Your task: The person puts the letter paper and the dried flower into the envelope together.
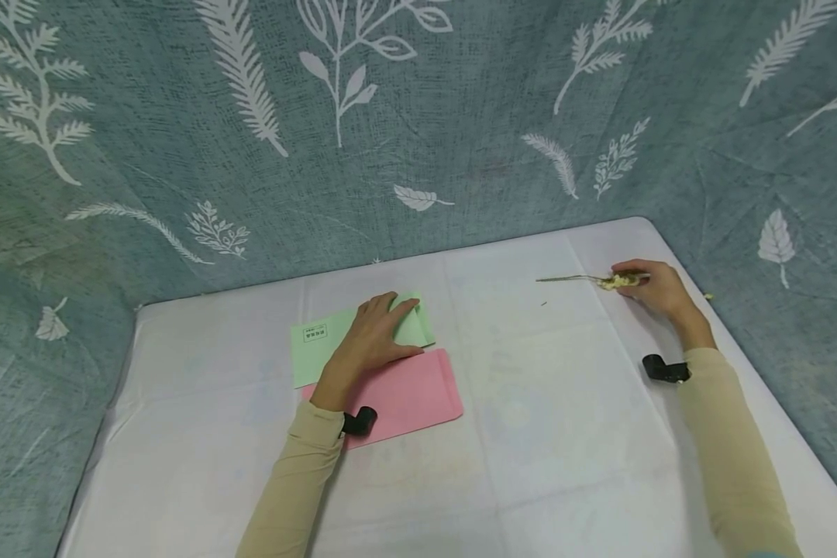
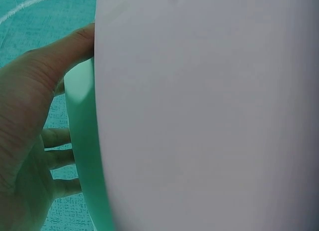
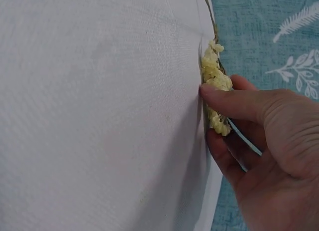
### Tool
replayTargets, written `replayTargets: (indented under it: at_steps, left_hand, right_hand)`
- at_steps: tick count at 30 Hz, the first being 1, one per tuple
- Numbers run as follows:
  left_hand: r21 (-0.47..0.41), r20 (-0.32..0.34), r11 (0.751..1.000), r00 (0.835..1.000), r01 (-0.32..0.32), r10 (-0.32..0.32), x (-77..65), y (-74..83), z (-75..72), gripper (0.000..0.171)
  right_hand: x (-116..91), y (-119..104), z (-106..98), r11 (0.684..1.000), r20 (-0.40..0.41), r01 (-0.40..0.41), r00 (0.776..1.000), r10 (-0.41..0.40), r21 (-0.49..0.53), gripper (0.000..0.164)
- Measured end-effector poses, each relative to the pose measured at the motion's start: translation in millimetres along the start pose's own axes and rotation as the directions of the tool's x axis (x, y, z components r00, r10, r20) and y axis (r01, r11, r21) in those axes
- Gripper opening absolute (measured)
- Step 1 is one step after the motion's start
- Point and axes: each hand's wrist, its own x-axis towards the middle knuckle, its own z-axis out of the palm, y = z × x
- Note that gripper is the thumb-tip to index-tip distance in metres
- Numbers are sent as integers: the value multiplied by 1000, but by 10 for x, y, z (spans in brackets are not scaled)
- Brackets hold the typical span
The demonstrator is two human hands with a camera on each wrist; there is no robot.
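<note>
My left hand [image 1: 377, 333] rests with spread fingers over a light green envelope [image 1: 308, 353] that bears a small printed box. Its thumb lies near the edge of a pink envelope [image 1: 411, 395], which lies closer to me, partly under my wrist. In the left wrist view the straight fingers [image 2: 64, 158] meet the green envelope's [image 2: 82, 111] edge. My right hand [image 1: 659, 291] pinches a dried flower sprig [image 3: 215, 81] by its pale yellow blossoms, between thumb and fingers. The sprig's thin brown stem [image 1: 565, 278] points left, close over the table.
A white cloth covers the table [image 1: 544, 434]. Behind and beside it hangs a teal curtain [image 1: 474, 155] with white leaf prints. A tiny dark fragment [image 1: 544, 304] lies below the stem, and a yellow crumb [image 1: 707, 296] sits at the right table edge.
</note>
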Motion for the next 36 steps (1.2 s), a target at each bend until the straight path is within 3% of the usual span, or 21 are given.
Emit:
replayTargets:
  at_steps: [16,28,36]
  left_hand:
    - [9,-16,1000,1000,2,-2,-13,-8,45,81]
    - [1,-30,1000,1000,3,-3,18,-21,55,82]
    - [5,-44,1000,999,1,-1,51,-25,48,82]
  right_hand:
    - [-75,-32,-26,999,-10,-52,999,52,2,35]
    - [-54,-48,23,994,-62,-1,998,8,112,40]
    - [4,-133,106,987,-31,22,999,-17,160,41]
